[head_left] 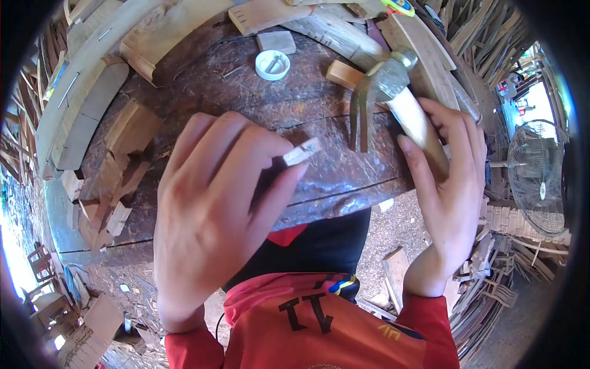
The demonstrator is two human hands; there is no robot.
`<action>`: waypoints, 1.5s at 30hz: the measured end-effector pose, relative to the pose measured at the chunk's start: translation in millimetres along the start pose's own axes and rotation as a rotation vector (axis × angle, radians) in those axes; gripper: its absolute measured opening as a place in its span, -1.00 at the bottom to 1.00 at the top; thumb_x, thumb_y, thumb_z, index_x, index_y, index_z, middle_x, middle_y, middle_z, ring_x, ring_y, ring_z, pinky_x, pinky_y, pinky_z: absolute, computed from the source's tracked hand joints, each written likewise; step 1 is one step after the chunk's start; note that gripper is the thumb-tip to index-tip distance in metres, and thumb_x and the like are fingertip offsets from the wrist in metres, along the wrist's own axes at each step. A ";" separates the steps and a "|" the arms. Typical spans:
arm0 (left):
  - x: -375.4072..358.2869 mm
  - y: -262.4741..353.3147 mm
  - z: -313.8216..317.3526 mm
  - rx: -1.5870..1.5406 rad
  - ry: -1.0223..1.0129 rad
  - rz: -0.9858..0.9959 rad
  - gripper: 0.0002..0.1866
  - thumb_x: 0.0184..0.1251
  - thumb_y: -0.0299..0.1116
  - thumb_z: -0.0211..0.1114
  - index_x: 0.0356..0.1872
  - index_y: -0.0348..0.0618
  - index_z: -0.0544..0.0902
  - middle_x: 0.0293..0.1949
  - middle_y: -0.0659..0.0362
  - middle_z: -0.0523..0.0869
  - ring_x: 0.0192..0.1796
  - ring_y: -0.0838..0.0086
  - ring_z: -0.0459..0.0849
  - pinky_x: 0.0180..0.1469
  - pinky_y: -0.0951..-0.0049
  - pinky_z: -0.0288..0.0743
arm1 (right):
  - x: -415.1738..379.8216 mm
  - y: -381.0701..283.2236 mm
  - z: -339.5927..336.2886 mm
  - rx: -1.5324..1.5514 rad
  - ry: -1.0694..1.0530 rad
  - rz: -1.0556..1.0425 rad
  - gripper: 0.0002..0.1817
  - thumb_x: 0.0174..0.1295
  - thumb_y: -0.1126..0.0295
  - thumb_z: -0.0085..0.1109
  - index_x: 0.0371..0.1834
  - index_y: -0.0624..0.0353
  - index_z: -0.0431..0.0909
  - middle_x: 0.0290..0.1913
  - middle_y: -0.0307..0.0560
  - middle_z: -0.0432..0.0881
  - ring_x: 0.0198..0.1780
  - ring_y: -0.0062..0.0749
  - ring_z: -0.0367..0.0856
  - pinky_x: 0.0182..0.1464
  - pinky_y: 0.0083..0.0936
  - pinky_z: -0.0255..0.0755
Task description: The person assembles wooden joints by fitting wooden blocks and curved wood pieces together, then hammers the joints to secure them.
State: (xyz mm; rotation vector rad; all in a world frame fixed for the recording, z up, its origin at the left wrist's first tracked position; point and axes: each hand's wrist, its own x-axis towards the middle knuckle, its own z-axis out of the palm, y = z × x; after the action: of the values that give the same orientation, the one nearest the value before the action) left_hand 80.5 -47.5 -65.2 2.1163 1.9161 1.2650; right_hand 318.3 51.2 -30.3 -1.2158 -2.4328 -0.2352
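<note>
My left hand (212, 184) pinches a small pale wood block (301, 152) between thumb and fingers, above the worn wooden bench (332, 181). Something small and metallic shows at the block's free end, too small to make out. In my right hand (452, 163) is a claw hammer (387, 83), its pale wooden handle gripped with the thumb on the near side. The claw points down over the bench, and the round striking face is turned up and away. Beyond my left hand sits a small white round lid (271, 74) with nails in it.
Behind the lid lies a small grey-brown wood block (276, 42). Curved boards (92, 123) line the left side, one with nails in it; wood offcuts (126, 166) lie nearer. Planks (335, 34) cover the far edge. A standing fan (538, 175) is at right.
</note>
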 end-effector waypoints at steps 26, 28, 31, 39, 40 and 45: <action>-8.2 18.8 5.9 -0.058 0.176 -0.148 -0.87 0.25 -0.49 0.59 -0.22 -0.26 0.86 -0.30 0.14 0.80 -0.27 0.42 0.78 -0.13 0.45 0.60 | -3.8 -19.2 -40.4 0.395 0.033 -0.249 -0.67 0.51 0.49 0.26 0.28 0.30 0.67 0.13 0.17 0.80 0.06 -0.07 0.82 0.15 -0.32 0.62; -8.1 17.2 6.2 -0.051 0.178 -0.132 -0.88 0.25 -0.49 0.58 -0.23 -0.26 0.86 -0.31 0.14 0.80 -0.28 0.41 0.78 -0.13 0.45 0.60 | -2.9 -20.1 -40.4 0.380 0.020 -0.251 -0.67 0.50 0.49 0.26 0.28 0.30 0.67 0.13 0.17 0.80 0.06 -0.06 0.82 0.14 -0.32 0.62; -7.1 14.9 9.9 -0.081 0.211 -0.123 -0.92 0.21 -0.45 0.56 -0.30 -0.17 0.84 -0.30 0.19 0.78 -0.23 0.24 0.73 -0.15 0.26 0.58 | -1.3 -21.6 -40.9 0.359 -0.006 -0.256 -0.67 0.50 0.49 0.26 0.28 0.30 0.67 0.09 0.16 0.80 0.03 -0.06 0.82 0.11 -0.33 0.62; -5.9 16.7 8.3 -0.139 0.174 -0.169 -0.92 0.25 -0.47 0.54 -0.28 -0.21 0.81 -0.31 0.15 0.76 -0.24 0.23 0.77 -0.20 0.28 0.61 | 1.4 -23.0 -40.0 0.324 -0.033 -0.260 -0.67 0.50 0.48 0.26 0.27 0.30 0.68 0.04 0.16 0.80 -0.04 -0.07 0.81 0.05 -0.34 0.63; -5.8 16.9 8.5 -0.155 0.173 -0.176 -0.92 0.26 -0.47 0.53 -0.27 -0.21 0.80 -0.31 0.15 0.76 -0.24 0.23 0.78 -0.21 0.29 0.61 | 1.7 -22.7 -40.2 0.321 -0.038 -0.260 -0.67 0.50 0.48 0.26 0.27 0.30 0.68 0.04 0.16 0.80 -0.03 -0.07 0.82 0.05 -0.34 0.63; -7.4 17.1 12.0 -0.232 0.188 -0.200 -0.92 0.31 -0.47 0.53 -0.28 -0.22 0.78 -0.32 0.12 0.79 -0.31 0.22 0.79 -0.23 0.30 0.62 | 1.7 -21.0 -39.5 0.337 -0.038 -0.262 -0.67 0.50 0.48 0.26 0.27 0.30 0.68 0.06 0.17 0.80 -0.01 -0.07 0.82 0.08 -0.34 0.63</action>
State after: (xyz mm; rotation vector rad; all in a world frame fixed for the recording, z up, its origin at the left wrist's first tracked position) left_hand 101.9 -52.1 -68.5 1.7052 1.8808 1.5990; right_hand 311.8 26.9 6.7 -0.7642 -2.5305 0.1226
